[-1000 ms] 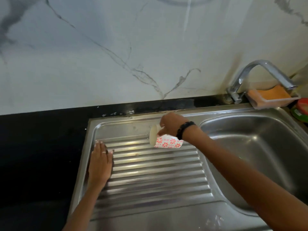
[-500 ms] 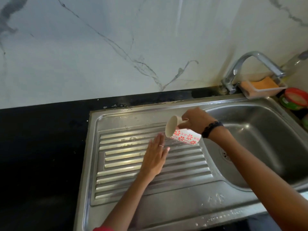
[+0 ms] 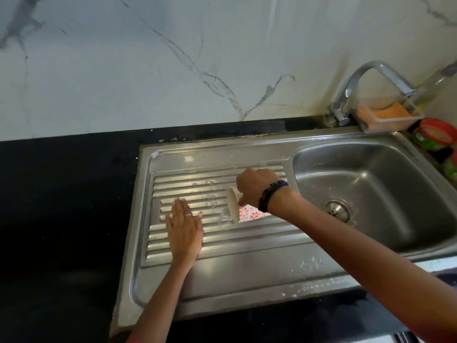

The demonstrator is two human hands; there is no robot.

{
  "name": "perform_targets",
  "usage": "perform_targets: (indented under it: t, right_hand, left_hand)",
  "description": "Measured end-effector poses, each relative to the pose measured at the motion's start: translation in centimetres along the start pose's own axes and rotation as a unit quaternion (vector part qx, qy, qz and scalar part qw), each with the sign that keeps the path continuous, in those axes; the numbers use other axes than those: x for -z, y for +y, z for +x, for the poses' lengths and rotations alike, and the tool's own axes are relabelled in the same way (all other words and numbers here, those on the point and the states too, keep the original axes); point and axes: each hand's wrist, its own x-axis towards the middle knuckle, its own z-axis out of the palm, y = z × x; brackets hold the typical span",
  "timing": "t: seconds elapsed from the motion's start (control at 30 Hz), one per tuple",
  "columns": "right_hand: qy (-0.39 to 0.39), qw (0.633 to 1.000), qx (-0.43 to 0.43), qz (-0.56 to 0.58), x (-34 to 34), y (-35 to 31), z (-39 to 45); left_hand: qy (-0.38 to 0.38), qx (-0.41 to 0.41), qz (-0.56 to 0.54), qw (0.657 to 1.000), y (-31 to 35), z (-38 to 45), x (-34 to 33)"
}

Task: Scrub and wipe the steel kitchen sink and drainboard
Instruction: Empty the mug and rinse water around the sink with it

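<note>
The steel sink bowl [image 3: 385, 184] lies at the right, its ribbed drainboard [image 3: 247, 246] to the left. My left hand [image 3: 184, 231] lies flat on the wet ribs with fingers straight. My right hand [image 3: 257, 186] grips a white cup with red flowers [image 3: 247, 212], tipped on its side with the mouth facing left above the board. Water spills from it onto the ribs. A drain strainer [image 3: 336, 209] sits in the bowl's floor.
A chrome tap [image 3: 371, 78] arches at the back right. Beside it a clear tray holds an orange sponge [image 3: 388, 112]. Red and green containers [image 3: 435, 134] crowd the right edge. Black countertop [image 3: 61, 206] surrounds the sink, with a marble wall behind.
My left hand has slid left and nearer across the ribs. My right hand with the tipped cup has come down to the middle of the drainboard.
</note>
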Motion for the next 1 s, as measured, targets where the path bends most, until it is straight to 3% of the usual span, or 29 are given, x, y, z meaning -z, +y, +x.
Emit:
perform_targets:
  t: [0.17,0.27,0.37,0.53,0.63,0.7,0.77,0.9,1.0]
  right_hand:
    - [0.010,0.995,-0.017,-0.093,-1.1,1.2,-2.9]
    - [0.022,0.994,-0.035,-0.099,-1.2,2.6,-5.6]
    - [0.051,0.989,-0.046,-0.129,-2.0,3.7,-8.4]
    - [0.087,0.983,-0.013,-0.163,-2.7,3.2,-11.2]
    - [0.103,0.983,0.027,-0.150,-2.6,1.5,-12.0]
    - [0.109,0.981,0.056,-0.153,-3.0,0.2,-12.4]
    - [0.109,0.981,0.072,-0.144,-3.5,-0.8,-12.4]
    - [0.097,0.993,0.042,-0.057,-4.9,-0.6,-12.0]
    - [0.119,0.988,-0.029,0.097,-5.6,2.5,-11.1]
  left_hand:
    - [-0.062,-0.135,0.002,0.989,7.4,-4.2,-2.8]
    - [-0.123,-0.213,-0.050,0.968,11.0,-6.4,-2.5]
    - [-0.138,-0.195,-0.110,0.965,11.8,-7.8,-1.7]
    - [-0.057,-0.149,-0.030,0.987,6.9,-8.5,-0.9]
    - [-0.008,-0.035,-0.032,0.999,4.3,-9.4,0.2]
    - [-0.038,0.018,-0.042,0.998,3.9,-10.4,0.5]
    - [-0.070,-0.002,-0.024,0.997,4.6,-10.9,0.0]
    - [-0.131,-0.141,-0.009,0.981,7.4,-11.6,-1.4]
    - [-0.094,-0.170,-0.029,0.981,7.3,-11.6,-1.7]
